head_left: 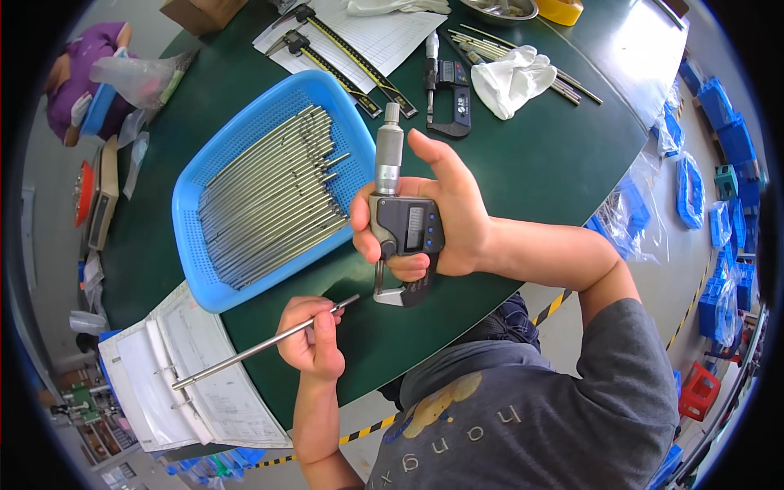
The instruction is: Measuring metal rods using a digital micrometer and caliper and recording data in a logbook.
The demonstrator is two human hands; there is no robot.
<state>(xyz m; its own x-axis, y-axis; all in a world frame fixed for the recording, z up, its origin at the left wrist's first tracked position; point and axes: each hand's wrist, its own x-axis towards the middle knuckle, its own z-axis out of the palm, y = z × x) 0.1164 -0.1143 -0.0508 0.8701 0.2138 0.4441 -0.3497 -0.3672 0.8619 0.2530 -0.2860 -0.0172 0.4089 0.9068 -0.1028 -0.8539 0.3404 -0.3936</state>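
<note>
My right hand (453,208) is wrapped round a digital micrometer (408,224), its thimble pointing away from me and its curved frame toward me. The thumb of that hand is raised beside the thimble. My left hand (313,339) pinches a thin metal rod (253,349) near one end. This rod slants down to the left, over an open ring binder. Its near end lies close to the micrometer's jaws but apart from them. Just beyond both hands is a blue plastic basket (186,237) with many similar metal rods (273,196) laid side by side.
A second micrometer (462,102), two calipers (347,65), white gloves (514,80) and loose rods (576,94) lie at the far side of the green table (563,163). The binder (220,384) is at the near left. Another person (86,73) stands at the far left.
</note>
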